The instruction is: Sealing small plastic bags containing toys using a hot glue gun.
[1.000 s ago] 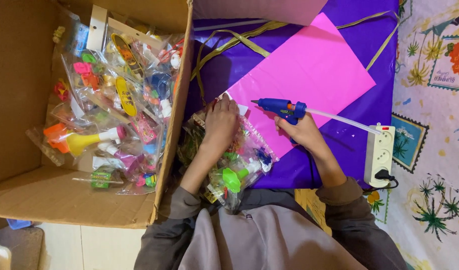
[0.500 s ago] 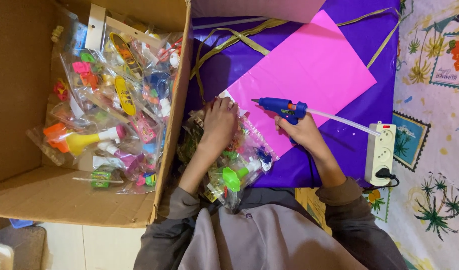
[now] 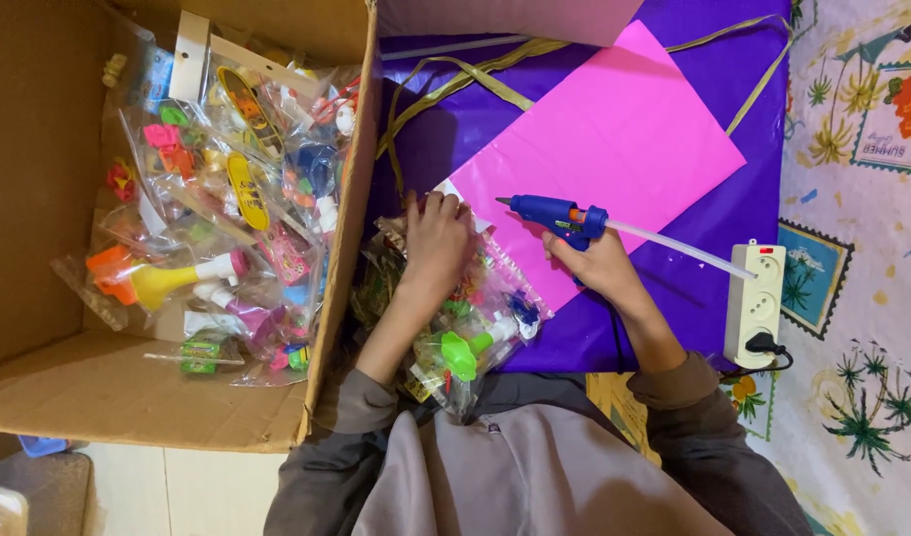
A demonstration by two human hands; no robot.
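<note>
Sitting at the far left is a cardboard box (image 3: 177, 397) heaped with clear bags of bright plastic toys (image 3: 227, 208); just right of it my left hand (image 3: 435, 243) presses flat, fingers spread, on a clear toy packet (image 3: 465, 328) lying at the near edge of the pink sheet (image 3: 614, 149). Further right, my right hand (image 3: 599, 263) has its grip wrapped around a blue glue gun (image 3: 560, 215), nozzle pointing left over the pink sheet, with a white power strip (image 3: 753, 303) at the far right.

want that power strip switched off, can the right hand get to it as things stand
Probably not freely. The right hand is wrapped around the blue glue gun, so its fingers are occupied. The white power strip lies close by on the purple sheet, with nothing between them.
</note>
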